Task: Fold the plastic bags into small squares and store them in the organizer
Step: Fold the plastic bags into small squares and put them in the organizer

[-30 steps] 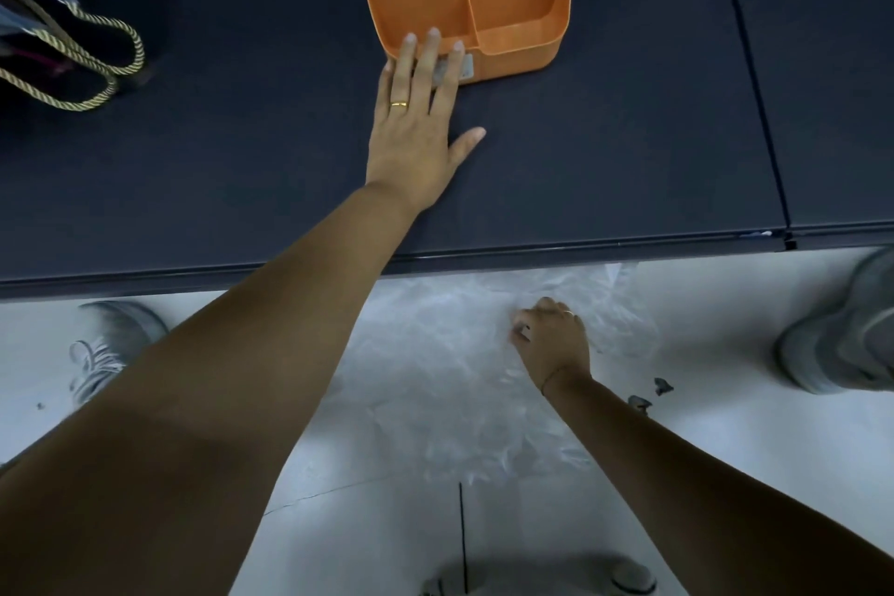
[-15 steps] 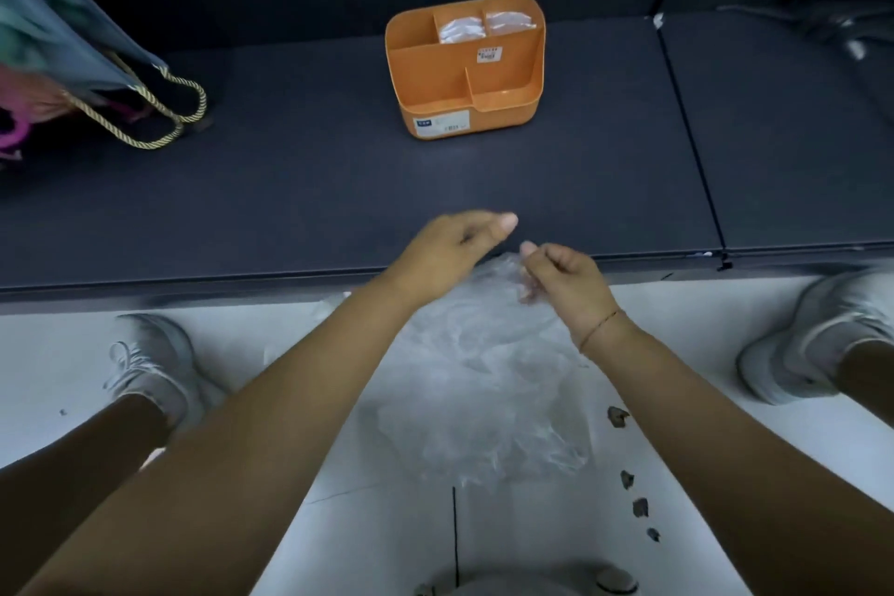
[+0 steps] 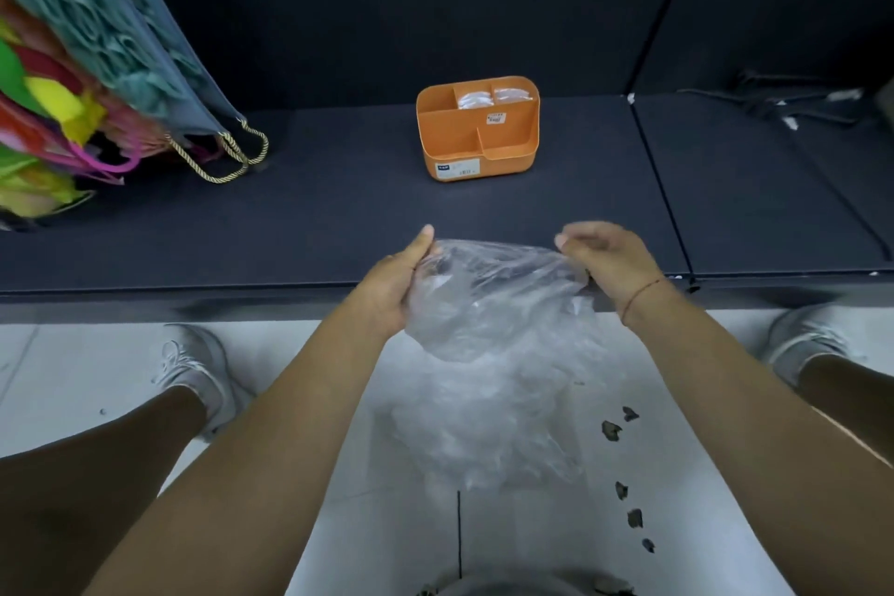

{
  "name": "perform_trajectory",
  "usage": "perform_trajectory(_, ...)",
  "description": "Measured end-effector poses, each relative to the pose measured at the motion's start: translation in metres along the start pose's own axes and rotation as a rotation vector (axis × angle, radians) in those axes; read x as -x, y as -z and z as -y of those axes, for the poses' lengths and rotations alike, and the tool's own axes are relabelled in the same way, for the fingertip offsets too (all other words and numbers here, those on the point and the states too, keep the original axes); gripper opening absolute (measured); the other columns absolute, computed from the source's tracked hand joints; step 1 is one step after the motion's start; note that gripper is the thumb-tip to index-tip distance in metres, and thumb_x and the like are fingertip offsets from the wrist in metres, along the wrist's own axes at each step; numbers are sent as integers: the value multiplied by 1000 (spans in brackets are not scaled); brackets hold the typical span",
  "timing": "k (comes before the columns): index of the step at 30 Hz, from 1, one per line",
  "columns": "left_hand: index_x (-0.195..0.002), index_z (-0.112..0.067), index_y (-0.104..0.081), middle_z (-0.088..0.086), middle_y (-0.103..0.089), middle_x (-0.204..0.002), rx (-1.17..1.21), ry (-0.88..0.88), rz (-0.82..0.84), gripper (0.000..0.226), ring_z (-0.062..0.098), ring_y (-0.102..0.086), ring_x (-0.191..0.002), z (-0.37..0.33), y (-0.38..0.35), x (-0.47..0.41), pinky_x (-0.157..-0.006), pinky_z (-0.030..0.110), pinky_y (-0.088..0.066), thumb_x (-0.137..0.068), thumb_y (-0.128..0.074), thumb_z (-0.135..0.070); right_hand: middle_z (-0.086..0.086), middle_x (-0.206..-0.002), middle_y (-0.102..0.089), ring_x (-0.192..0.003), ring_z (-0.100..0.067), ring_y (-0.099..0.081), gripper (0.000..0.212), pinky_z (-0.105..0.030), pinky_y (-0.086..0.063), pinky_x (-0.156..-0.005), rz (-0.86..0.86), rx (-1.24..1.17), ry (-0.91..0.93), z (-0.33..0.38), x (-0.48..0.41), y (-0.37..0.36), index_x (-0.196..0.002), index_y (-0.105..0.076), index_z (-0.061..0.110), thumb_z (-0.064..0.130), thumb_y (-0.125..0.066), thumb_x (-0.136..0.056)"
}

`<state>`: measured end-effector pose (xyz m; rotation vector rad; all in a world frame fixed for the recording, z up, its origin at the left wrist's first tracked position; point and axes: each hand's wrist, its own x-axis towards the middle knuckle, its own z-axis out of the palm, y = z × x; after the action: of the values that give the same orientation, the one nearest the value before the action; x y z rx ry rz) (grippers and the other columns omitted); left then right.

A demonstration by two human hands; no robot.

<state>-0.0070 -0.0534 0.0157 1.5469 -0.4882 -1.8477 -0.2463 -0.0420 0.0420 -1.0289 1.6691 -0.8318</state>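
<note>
1. Beneath both hands a heap of clear bags (image 3: 484,431) lies on the pale floor (image 3: 72,368), with dark scraps (image 3: 611,430) to its right.
2. The left hand (image 3: 389,290) and right hand (image 3: 610,267) each grip the top edge of one plastic bag (image 3: 493,300) (crumpled, stretched between them) over the near edge of the dark platform (image 3: 338,218).
3. Beyond the fingertips, well apart, stands the orange organizer (image 3: 476,145), with bare platform around it.
4. Far left of the left hand leans a rope-handled tote (image 3: 145,63).

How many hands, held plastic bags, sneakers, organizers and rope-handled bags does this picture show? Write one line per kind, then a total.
Hands: 2 (left hand, right hand)
Clear plastic bag, held: 1
White sneakers: 2
Orange organizer: 1
Rope-handled bag: 1
Total: 7
</note>
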Motion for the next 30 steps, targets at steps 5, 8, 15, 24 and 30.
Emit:
perform_trajectory(5, -125, -11, -66, 13, -67, -124, 30, 92, 59, 52, 30, -64, -116, 0, -9, 1, -104, 47, -47, -89, -66, -49, 9, -146, -33, -134, -5, -23, 58, -20, -17, -111, 378, 450, 591, 37, 27, -21, -128, -53, 42, 35, -79, -76)
perform_trajectory(8, -123, -10, -68, 14, -67, -123, -39, 70, 80, 49, 30, -64, -115, -4, -16, 3, -105, 46, -46, -93, -60, -49, 14, -147, -34, -136, -6, -20, 37, -29, -13, -115, 398, 624, 659, 33, 27, -41, -111, -67, 38, 30, -79, -77)
perform_trajectory(15, -126, -27, -65, 0, -68, -124, -427, -10, 349, 77, 20, -64, -116, -10, -15, 20, -101, 40, -48, -73, -46, -80, -5, -69, -51, -61, -14, -46, 30, -28, -42, -58, 134, 158, 389, 25, 8, -32, -76, -57, 1, 26, -66, -90)
perform_trajectory(24, -106, -21, -75, -4, -73, -107, -428, -140, 339, 30, 10, -66, -93, -9, 24, 16, -78, 19, -51, -78, -72, -32, -1, -50, -38, -49, -9, -39, 54, -14, -40, -60, -86, -17, 188, 17, -9, 1, -56, -37, 11, 42, -53, -97)
perform_trajectory(30, -84, -12, -73, 13, -68, -98, -374, -116, 6, 30, 23, -66, -96, -4, 43, 5, -80, 28, -52, -86, -69, -42, -3, -58, -30, -43, -6, -30, 46, -15, -34, -44, -88, -60, 165, 15, -19, 8, -60, -34, 17, 34, -52, -99)
